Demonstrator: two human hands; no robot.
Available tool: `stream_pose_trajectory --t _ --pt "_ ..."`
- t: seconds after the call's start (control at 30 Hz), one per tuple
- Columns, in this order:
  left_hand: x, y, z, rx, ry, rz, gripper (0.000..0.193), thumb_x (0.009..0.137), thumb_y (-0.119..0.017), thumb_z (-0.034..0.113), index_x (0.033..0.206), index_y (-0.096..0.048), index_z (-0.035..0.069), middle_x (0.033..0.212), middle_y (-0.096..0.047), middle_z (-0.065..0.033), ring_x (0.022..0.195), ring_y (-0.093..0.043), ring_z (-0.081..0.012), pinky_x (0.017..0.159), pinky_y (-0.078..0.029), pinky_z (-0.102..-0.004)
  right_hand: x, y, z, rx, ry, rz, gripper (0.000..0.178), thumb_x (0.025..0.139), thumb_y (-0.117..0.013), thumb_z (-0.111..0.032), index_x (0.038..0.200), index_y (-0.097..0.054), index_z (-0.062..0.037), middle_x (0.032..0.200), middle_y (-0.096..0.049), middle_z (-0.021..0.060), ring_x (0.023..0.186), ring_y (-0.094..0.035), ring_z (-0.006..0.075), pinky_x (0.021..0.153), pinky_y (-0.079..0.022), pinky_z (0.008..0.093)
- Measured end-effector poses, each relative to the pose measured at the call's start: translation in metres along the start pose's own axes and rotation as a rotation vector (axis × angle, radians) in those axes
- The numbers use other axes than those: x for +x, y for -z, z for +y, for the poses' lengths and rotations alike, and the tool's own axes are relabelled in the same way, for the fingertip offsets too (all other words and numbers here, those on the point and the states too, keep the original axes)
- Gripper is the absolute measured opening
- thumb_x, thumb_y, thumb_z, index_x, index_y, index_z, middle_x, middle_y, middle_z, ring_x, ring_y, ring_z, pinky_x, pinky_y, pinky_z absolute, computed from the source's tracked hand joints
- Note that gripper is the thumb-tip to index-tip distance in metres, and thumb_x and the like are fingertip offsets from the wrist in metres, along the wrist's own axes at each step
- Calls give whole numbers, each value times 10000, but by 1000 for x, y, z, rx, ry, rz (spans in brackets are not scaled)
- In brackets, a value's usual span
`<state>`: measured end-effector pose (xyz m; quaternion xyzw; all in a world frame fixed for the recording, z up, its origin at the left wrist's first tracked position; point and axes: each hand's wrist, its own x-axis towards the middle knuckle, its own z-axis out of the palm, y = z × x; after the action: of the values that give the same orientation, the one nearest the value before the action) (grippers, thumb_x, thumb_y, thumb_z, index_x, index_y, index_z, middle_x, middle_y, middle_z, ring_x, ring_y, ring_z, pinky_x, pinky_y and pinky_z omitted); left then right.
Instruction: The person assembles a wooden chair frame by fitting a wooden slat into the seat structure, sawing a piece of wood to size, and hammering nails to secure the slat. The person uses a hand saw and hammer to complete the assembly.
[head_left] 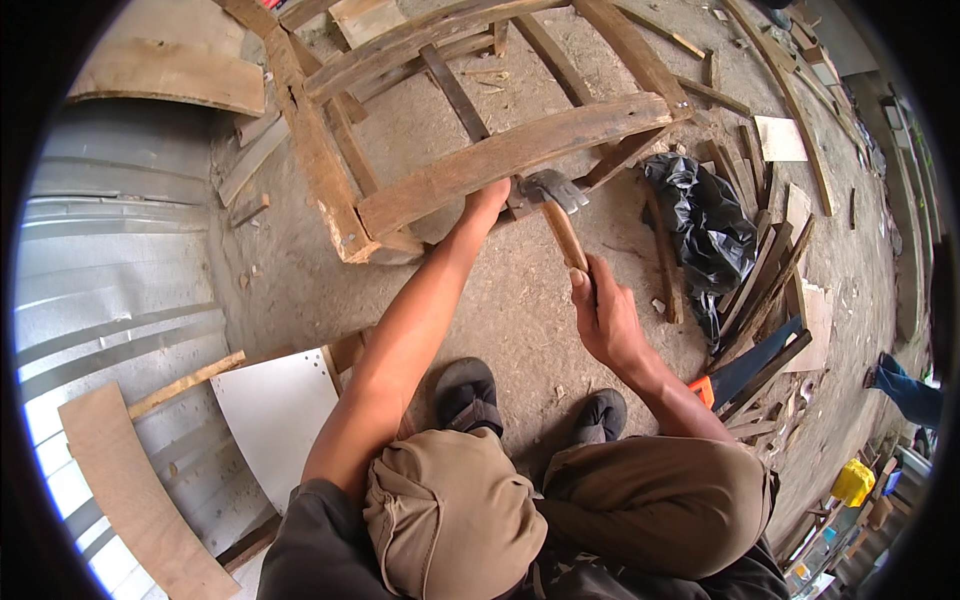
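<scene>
A claw hammer is in my right hand, fingers wrapped round its wooden handle. The dark metal head is up against the underside of the near rail of a wooden frame, beside a short block of wood. My left hand reaches under that same rail, close to the left of the hammer head. The rail hides its fingers, so their grip does not show. Worn brown boards and thin cross slats make up the frame, which stands on the dirt floor in front of me.
Crumpled black plastic lies right of the frame among scrap wood strips. An orange-handled saw rests near my right knee. At the left, a white panel and a curved plywood piece lean by corrugated metal. Another person's leg shows far right.
</scene>
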<state>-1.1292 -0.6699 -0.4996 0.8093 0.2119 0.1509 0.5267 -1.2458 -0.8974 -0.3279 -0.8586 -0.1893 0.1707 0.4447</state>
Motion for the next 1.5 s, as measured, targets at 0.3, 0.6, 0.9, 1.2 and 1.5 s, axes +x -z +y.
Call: stream_pose_trajectory --t 0.3,0.6,0.9,1.2,1.5 --pt "-12 5 26 103 41 -83 249 988 -469 136 1119 -594 -34 1132 -654 -203 1072 -608 -329 909 -456 -430 2 1 5 -37 -1 15 308 1049 -479 -232 1228 -458 18 663 -601 263 598 -632 469 518 -446 524" --pt "-22 11 61 66 76 -157 288 993 -442 101 1207 -586 -25 1142 -660 -196 1110 -611 -338 925 -459 -443 2 6 17 -79 -4 17 294 1050 -474 -238 1195 -452 17 645 -592 268 587 -619 473 512 -441 522" --pt "-13 -2 38 -207 164 -201 264 998 -410 92 1136 -605 -22 993 -701 -182 917 -677 -306 854 -487 -431 6 10 18 -120 -63 10 262 1044 -486 -214 1175 -465 13 613 -569 244 574 -622 462 497 -430 516" --pt "-13 -2 28 -285 185 -271 358 1036 -360 252 981 -621 14 697 -669 -98 650 -651 -183 651 -501 -353 -5 -7 40 -159 -63 -35 253 1050 -472 -248 1039 -469 5 597 -569 240 512 -593 447 471 -424 518" --pt "-7 5 41 -894 583 -189 402 1043 -388 379 1023 -623 55 875 -689 -104 767 -683 -208 662 -540 -356 -47 -24 60 75 -252 29 359 1056 -473 -304 1236 -473 6 678 -584 197 573 -600 303 511 -430 415"
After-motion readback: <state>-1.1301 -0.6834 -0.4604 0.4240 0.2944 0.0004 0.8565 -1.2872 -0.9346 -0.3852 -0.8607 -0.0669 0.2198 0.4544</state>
